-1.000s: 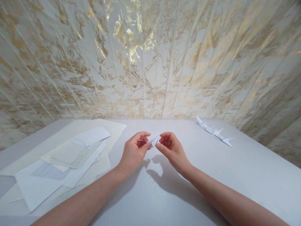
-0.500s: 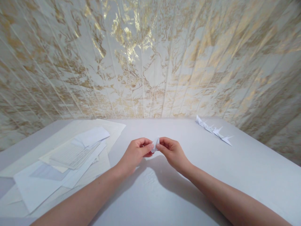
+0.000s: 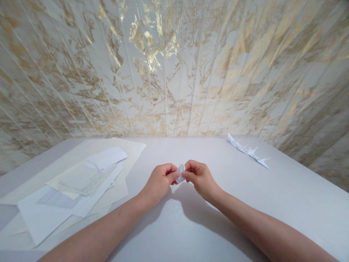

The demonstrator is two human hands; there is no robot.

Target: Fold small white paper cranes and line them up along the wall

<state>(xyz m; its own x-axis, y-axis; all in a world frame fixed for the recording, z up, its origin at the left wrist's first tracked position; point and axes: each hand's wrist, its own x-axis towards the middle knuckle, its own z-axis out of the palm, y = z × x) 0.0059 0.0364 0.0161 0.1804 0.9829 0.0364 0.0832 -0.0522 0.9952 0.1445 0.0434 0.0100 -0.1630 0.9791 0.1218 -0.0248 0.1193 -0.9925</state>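
A small folded piece of white paper (image 3: 180,174) is held up between both hands, above the middle of the table. My left hand (image 3: 163,179) pinches its left side between thumb and fingers. On the other side, the thumb and forefinger of my right hand (image 3: 200,175) grip its right edge. The fingers cover much of the paper, so its exact folded shape cannot be made out. A row of folded white paper cranes (image 3: 252,152) lies at the back right of the table.
Loose sheets of paper (image 3: 43,222) overlap in a pile on the left, some with writing on them. The white table (image 3: 174,233) ends at the back against a curtain (image 3: 169,72) with a gold pattern.
The folded paper has turned slightly between my fingers and now looks more rounded. My left hand has shifted a little right and down; my right hand has barely moved.
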